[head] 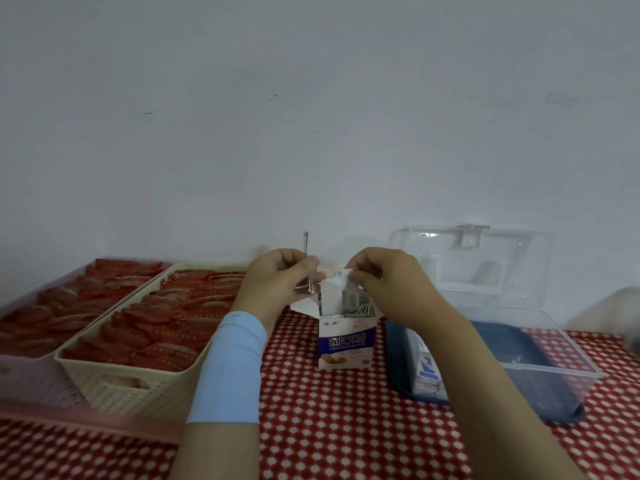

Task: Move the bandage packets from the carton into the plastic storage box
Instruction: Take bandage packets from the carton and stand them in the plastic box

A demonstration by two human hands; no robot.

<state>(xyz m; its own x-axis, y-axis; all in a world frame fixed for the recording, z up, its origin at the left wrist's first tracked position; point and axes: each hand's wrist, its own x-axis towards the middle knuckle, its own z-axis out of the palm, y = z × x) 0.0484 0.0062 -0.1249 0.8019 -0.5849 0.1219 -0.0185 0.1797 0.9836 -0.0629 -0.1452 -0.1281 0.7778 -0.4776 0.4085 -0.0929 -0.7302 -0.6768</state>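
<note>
Over the carton [346,344], left hand [280,284], right hand [384,282]; a packet [306,258] in each.

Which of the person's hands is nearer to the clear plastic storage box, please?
The right. The right hand pinches a white packet sticking out of the carton, just left of the storage box; the left hand grips an upright packet beyond the carton's other side, farther away.

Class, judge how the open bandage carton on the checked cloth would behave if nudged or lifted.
The carton stands upright on a small base, so a sideways nudge would probably tip it. It looks like thin card with open flaps, so likely light and crushable. Packets stand loose inside and might spill if tilted.
</note>
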